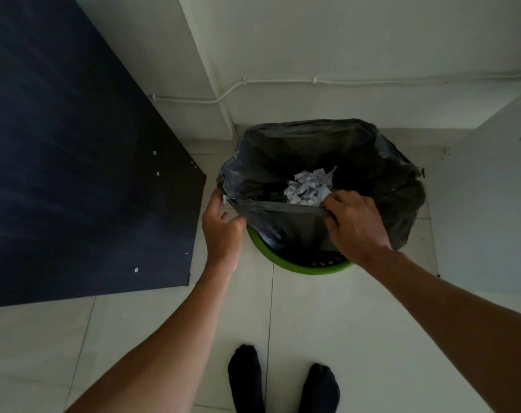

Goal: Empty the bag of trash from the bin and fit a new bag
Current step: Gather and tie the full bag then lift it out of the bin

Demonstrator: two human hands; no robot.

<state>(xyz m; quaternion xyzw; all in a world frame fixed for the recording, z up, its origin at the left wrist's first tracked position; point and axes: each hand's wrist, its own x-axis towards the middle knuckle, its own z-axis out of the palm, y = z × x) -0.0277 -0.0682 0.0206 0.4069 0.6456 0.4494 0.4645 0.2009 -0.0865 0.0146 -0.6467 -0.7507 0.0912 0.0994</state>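
Note:
A black trash bag [298, 153] lines a green bin [286, 265] that stands on the floor against the wall. Crumpled white paper [308, 187] lies inside the bag. My right hand [353, 220] pinches the near edge of the bag's mouth and pulls it up off the bin's rim. My left hand [222, 226] is at the bag's left corner, fingers spread and touching the plastic, not closed on it. Only the near arc of the bin's green rim shows below the bag.
A dark blue panel [74, 162] of furniture stands close on the left. A white cabinet side [485, 198] is on the right. A white cable [283, 84] runs along the wall behind. My two feet in black socks [283, 383] stand on pale floor tiles.

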